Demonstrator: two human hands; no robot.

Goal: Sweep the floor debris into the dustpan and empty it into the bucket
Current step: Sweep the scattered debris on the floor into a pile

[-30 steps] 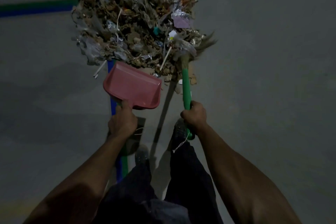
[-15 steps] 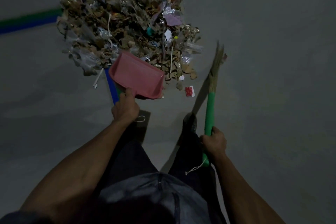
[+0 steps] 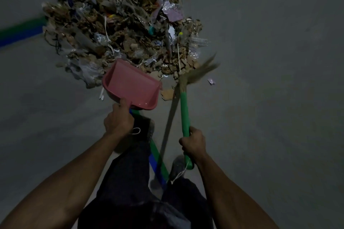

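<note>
A big pile of debris (image 3: 126, 24), mostly torn cardboard, paper and plastic scraps, lies on the grey floor ahead of me. My left hand (image 3: 118, 121) grips the handle of a pink dustpan (image 3: 132, 86), whose open mouth meets the pile's near edge; its inside looks bare. My right hand (image 3: 193, 142) grips the green handle of a broom (image 3: 184, 106). The straw bristles (image 3: 202, 70) touch the floor at the pile's right near corner. No bucket is in view.
A blue and green floor stripe (image 3: 20, 32) runs in from the far left, and another passes between my shoes (image 3: 158, 165). A loose cardboard piece (image 3: 167, 94) and a small scrap (image 3: 211, 81) lie near the broom. My legs fill the bottom centre.
The broom swung out to the right away from the pile, then came back so its bristles meet the pile's right corner. The dustpan stays at the pile's near edge.
</note>
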